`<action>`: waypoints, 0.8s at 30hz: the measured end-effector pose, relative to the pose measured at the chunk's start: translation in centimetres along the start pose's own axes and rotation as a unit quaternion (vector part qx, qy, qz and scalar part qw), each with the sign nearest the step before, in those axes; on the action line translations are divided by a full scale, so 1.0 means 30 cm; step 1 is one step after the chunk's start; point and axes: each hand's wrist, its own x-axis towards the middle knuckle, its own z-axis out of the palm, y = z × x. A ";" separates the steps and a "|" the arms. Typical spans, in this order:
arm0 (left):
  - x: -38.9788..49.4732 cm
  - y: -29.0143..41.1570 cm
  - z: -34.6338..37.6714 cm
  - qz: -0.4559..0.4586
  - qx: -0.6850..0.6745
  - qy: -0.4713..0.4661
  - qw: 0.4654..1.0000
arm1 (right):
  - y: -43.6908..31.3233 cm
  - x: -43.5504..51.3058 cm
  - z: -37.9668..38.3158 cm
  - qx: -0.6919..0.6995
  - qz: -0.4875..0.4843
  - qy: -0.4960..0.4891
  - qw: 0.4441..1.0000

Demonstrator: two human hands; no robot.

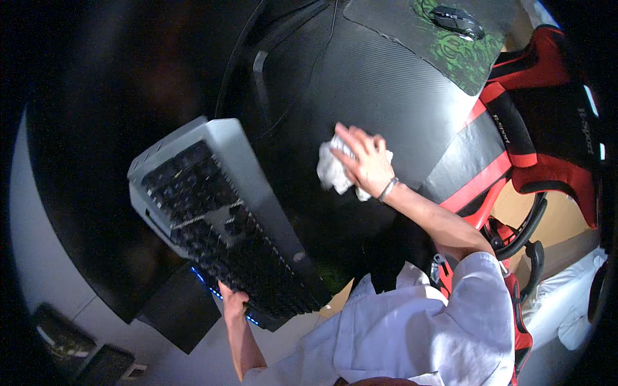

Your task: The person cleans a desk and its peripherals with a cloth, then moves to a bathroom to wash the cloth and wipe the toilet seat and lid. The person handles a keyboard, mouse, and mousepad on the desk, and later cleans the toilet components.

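My left hand [235, 300] grips the near long edge of a large computer keyboard [270, 193], which has black keys and a grey frame. The keyboard is held tilted at the left side of the desk, with blue lights showing by my fingers. Under my right hand [369, 164] lies a crumpled white cloth [333, 169], pressed against the black textured desktop [376, 87]. The fingers of that hand are spread over the cloth, and a band circles the wrist.
A black mouse [457, 21] sits on a black and green mouse pad [475, 62] at the upper right. A thin cable [318, 62] runs across the desk behind the keyboard. Red and black gaming chairs [555, 111] stand against the right side.
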 end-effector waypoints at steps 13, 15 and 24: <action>-0.048 0.007 -0.015 -0.096 -0.026 0.045 0.994 | 0.247 1.063 0.049 0.089 0.029 0.216 0.972; -0.050 0.002 -0.017 -0.091 -0.061 0.045 0.993 | 0.177 1.289 0.121 0.020 0.087 0.028 0.996; -0.029 0.056 0.048 -0.151 -0.067 0.003 0.986 | 0.184 1.619 0.035 -0.055 -0.055 -0.267 0.960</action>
